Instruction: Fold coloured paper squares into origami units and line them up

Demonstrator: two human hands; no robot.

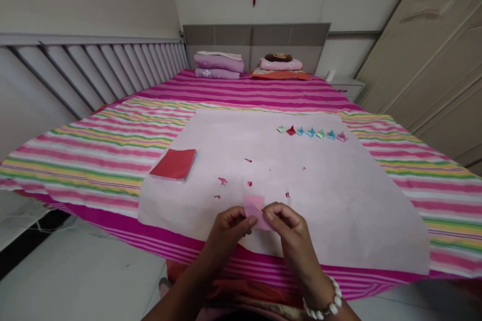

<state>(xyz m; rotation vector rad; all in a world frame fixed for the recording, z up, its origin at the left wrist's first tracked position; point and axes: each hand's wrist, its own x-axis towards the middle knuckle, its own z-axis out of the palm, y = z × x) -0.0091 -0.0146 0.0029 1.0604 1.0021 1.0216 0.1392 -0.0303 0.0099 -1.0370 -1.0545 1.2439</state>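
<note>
Pink paper (254,203) is pinched in the left hand (230,225) and right hand (289,223); reddish scraps (223,180), perhaps paper, lie beyond; seven folded pieces (311,133) sit far and right.

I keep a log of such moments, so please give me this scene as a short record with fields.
Left hand: holds pink paper by its left side
Right hand: pinches this paper's right side
Right wrist: white beaded bracelet
Surface: white sheet on a striped bedspread
Ahead of hands: small scattered red bits
Far side, right: row of seven small folded papers
Left: red-topped paper stack
</note>
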